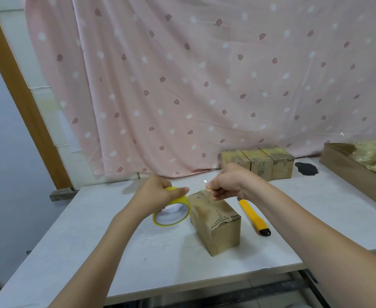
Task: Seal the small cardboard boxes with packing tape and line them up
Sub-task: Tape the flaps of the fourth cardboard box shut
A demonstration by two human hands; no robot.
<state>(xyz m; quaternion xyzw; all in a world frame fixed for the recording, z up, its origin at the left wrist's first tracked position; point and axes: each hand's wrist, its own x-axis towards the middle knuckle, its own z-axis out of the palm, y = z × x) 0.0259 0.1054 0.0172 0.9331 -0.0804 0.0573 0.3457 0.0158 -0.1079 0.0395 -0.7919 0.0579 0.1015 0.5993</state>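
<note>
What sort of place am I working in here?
Probably a makeshift home packing station, not a warehouse: a plain white table, a pink patterned sheet hung as a backdrop, and three small boxes lined up beside a crate of straw filler.

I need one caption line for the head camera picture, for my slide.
Left hand holds a yellow tape roll while right hand pinches the tape end above a small cardboard box.

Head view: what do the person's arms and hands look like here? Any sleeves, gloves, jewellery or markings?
Both forearms are bare right to the bottom edge of the frame, with no sleeves showing. The left hand and right hand wear no gloves, and no rings, watch, bracelets or markings are visible.
</note>
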